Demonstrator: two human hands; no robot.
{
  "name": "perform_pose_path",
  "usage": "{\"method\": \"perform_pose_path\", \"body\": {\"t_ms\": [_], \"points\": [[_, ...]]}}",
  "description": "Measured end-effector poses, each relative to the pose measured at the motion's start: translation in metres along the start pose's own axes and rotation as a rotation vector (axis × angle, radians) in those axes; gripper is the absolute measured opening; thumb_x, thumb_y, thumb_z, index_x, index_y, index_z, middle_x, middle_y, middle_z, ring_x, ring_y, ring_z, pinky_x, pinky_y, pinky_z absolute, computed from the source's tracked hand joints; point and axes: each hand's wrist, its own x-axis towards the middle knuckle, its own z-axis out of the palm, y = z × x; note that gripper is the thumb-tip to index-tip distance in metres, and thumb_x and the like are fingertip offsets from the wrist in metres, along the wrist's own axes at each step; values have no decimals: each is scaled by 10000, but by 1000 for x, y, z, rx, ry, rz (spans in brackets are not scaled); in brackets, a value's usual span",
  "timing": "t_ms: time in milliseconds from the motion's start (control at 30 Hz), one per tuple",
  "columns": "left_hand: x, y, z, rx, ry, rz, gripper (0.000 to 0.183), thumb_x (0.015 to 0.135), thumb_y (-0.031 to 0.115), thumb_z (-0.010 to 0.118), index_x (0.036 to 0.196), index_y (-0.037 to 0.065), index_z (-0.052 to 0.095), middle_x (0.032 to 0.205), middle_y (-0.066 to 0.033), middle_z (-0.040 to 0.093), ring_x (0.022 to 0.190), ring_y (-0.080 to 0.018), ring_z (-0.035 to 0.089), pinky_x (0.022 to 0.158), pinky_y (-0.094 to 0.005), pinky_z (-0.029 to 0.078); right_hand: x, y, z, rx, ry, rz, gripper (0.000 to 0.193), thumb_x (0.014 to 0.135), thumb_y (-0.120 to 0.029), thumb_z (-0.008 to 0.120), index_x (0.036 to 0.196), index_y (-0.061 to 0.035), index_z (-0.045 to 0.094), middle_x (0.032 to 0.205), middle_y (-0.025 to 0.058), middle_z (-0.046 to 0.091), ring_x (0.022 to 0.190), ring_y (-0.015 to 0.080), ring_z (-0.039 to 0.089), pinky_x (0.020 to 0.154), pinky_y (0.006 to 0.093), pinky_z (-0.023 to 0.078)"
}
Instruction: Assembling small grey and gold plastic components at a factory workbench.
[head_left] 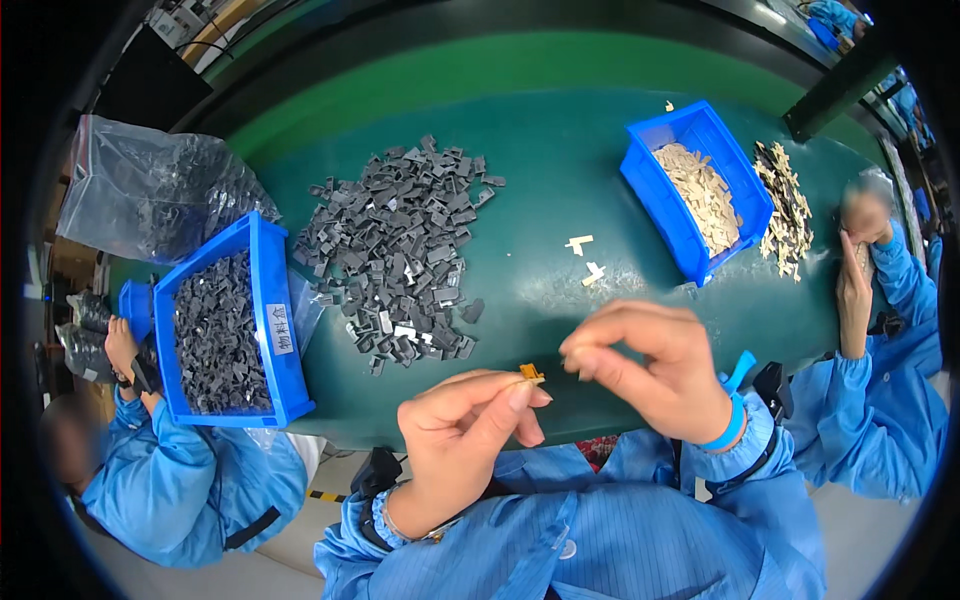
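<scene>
Head view, left hand [455, 428] pinching a small orange piece [531, 372] above the green surface [560, 150], jutting rightward, long axis too small to tell, right hand [655, 365] nearby, thumb and forefinger close together, grip unclear, grey parts [400, 240] heaped beyond, blue-clad co-workers [170, 485] either side

Head camera, fisheye: set above the near edge of the green table [560, 170], facing down and across to its far side; close range, tabletop spanning most of frame.
</scene>
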Motion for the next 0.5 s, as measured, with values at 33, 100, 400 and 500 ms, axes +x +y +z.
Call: {"method": "perform_pose_path", "body": {"t_ms": [33,100,400,500], "points": [[0,-1,1,-6,14,33,103,833,-7,574,894,-69,628,818,-142,640,587,-139,594,518,-227,483,-3,-1,3,141,-55,106,59,805,-36,598,836,10,620,766,95,616,661,160,595,587,265,460],[0,-1,1,-11,28,67,111,848,8,565,898,-70,626,815,-145,639,578,-141,593,510,-228,483,-7,-2,11,384,-107,286,107,820,-64,603,886,14,634,769,76,621,656,106,579,578,247,459],[-1,0,1,215,22,153,118,838,13,581,907,-66,634,772,-141,642,591,-134,606,512,-208,475,-10,-3,19,470,-45,297,102,812,-50,614,885,20,633,766,81,620,674,107,582,599,239,459],[0,0,0,257,-16,130,118,822,-4,593,915,-62,636,811,-141,643,631,-136,616,545,-218,496,-12,-1,20,470,-46,277,96,809,-49,616,875,19,625,758,77,616,685,105,581,610,240,459]]}}
